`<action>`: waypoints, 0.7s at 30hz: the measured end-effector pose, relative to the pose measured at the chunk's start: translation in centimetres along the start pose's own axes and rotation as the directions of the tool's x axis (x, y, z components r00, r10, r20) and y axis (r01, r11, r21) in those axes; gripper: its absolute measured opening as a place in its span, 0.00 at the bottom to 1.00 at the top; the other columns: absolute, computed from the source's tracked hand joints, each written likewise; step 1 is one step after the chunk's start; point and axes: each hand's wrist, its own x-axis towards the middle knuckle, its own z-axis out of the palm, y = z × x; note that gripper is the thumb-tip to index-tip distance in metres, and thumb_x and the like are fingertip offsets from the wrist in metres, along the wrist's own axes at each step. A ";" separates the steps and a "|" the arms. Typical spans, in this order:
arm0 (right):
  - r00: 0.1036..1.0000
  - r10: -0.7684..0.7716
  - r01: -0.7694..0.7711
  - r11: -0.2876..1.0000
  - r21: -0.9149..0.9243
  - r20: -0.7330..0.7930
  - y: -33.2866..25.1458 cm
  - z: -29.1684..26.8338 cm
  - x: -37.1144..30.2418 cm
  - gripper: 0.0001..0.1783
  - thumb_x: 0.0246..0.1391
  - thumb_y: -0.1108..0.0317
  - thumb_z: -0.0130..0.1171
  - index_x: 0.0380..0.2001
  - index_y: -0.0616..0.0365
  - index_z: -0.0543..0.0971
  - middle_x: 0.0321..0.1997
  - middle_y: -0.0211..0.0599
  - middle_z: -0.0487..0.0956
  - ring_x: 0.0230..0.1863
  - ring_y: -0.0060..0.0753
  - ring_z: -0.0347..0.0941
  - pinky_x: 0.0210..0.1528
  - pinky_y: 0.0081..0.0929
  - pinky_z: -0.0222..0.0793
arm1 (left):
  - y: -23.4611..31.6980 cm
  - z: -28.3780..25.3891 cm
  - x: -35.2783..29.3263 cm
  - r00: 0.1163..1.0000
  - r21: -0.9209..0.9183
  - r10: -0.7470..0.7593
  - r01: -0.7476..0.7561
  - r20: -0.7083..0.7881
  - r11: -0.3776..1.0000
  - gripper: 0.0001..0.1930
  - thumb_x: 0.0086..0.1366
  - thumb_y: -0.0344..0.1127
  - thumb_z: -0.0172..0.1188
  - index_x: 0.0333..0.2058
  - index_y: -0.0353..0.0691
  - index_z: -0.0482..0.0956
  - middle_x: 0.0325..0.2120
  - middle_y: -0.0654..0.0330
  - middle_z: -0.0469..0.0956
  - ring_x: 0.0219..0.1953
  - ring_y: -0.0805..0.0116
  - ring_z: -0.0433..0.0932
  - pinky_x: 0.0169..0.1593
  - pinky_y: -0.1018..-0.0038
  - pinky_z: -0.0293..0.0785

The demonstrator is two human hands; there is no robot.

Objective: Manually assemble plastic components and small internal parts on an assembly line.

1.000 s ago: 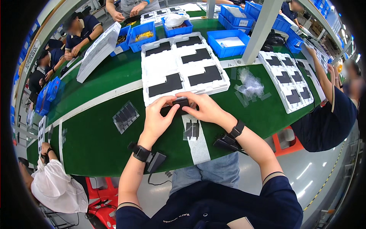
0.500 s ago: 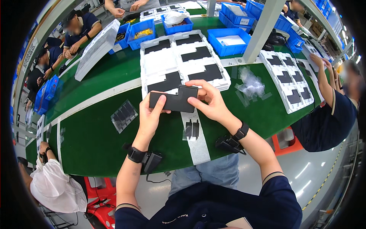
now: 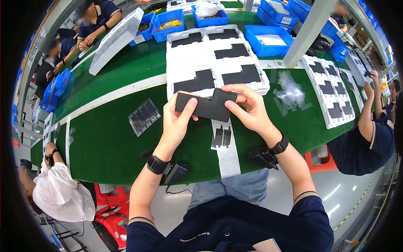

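A flat black L-shaped part (image 3: 204,108) is held level between my two hands above the green tabletop. My left hand (image 3: 175,117) grips its left end, thumb on top and fingers beneath. At the wider right end, my right hand (image 3: 254,111) pinches it, with the thumb on the face and the index finger along the far edge. Just beyond lies a white foam tray (image 3: 189,61) with several similar black parts (image 3: 241,75) in its recesses; one recess holds no part. Two small dark strips (image 3: 222,137) on clear film lie on a white band nearer me.
A clear sheet with dark strips (image 3: 144,116) lies left, crumpled clear film (image 3: 289,93) right. Blue bins (image 3: 268,41) line the back near a grey post (image 3: 310,33). Another filled tray (image 3: 325,90) is at right, beside a co-worker (image 3: 363,138). Other people sit leftward.
The view has shifted, so the table things sit farther right and higher. The black part has tilted slightly, its right end lower, and stays in both hands.
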 end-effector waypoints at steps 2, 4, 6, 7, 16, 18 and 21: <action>0.999 -0.048 0.048 0.999 0.019 0.000 0.0 0.1 -0.1 0.18 0.49 0.77 0.55 0.46 0.61 0.72 0.29 0.32 0.79 0.28 0.13 0.72 0.36 0.16 0.64 | 0.4 0.1 -0.2 1.000 0.006 -0.003 0.003 -0.001 1.000 0.08 0.62 0.35 0.54 0.33 0.36 0.73 0.28 0.63 0.75 0.27 0.79 0.72 0.25 0.82 0.69; 0.996 -0.087 0.087 0.996 -0.018 -0.004 -0.3 0.0 -0.2 0.17 0.49 0.77 0.55 0.46 0.61 0.73 0.32 0.33 0.79 0.29 0.14 0.73 0.37 0.16 0.65 | 0.5 0.1 0.0 1.000 0.011 -0.006 0.006 0.004 1.000 0.08 0.62 0.35 0.54 0.33 0.36 0.73 0.28 0.63 0.75 0.27 0.79 0.71 0.25 0.82 0.68; 0.994 -0.110 0.112 0.991 -0.078 0.025 -0.2 -0.3 -0.6 0.17 0.49 0.77 0.56 0.45 0.62 0.73 0.43 0.38 0.76 0.32 0.19 0.74 0.38 0.18 0.67 | 0.5 0.1 -0.1 1.000 0.010 0.009 -0.009 0.030 1.000 0.08 0.62 0.35 0.54 0.33 0.35 0.73 0.28 0.63 0.75 0.26 0.80 0.70 0.24 0.83 0.67; 0.994 -0.106 0.108 0.991 -0.074 0.026 -0.1 -0.3 -0.6 0.17 0.49 0.77 0.56 0.45 0.62 0.73 0.43 0.38 0.76 0.32 0.19 0.74 0.38 0.18 0.67 | 0.4 0.2 -0.1 1.000 0.011 0.004 -0.004 0.028 1.000 0.08 0.62 0.35 0.54 0.33 0.35 0.73 0.28 0.63 0.75 0.26 0.80 0.70 0.24 0.83 0.67; 0.958 -0.157 -0.004 0.831 0.556 0.241 0.4 -0.2 0.1 0.19 0.50 0.59 0.57 0.43 0.57 0.69 0.55 0.55 0.66 0.58 0.42 0.62 0.61 0.40 0.51 | -0.2 0.1 -0.5 0.974 -0.234 -0.173 0.203 0.143 0.951 0.12 0.62 0.42 0.54 0.34 0.38 0.72 0.24 0.65 0.73 0.23 0.81 0.69 0.23 0.85 0.63; 0.969 -0.095 -0.035 0.864 0.503 0.230 0.0 -0.1 0.0 0.23 0.48 0.50 0.58 0.40 0.52 0.68 0.52 0.55 0.68 0.54 0.44 0.65 0.56 0.42 0.61 | -0.1 0.2 -0.3 0.965 -0.259 -0.170 0.219 0.199 0.941 0.13 0.62 0.43 0.54 0.33 0.39 0.72 0.24 0.65 0.73 0.23 0.81 0.69 0.23 0.85 0.63; 0.963 -0.142 -0.015 0.821 0.571 0.228 0.5 -0.3 -0.1 0.19 0.50 0.57 0.57 0.40 0.57 0.71 0.51 0.52 0.70 0.56 0.41 0.64 0.59 0.39 0.54 | -0.2 0.2 -0.5 0.960 -0.258 -0.188 0.239 0.209 0.936 0.12 0.62 0.42 0.54 0.34 0.39 0.72 0.24 0.65 0.73 0.23 0.81 0.69 0.23 0.85 0.63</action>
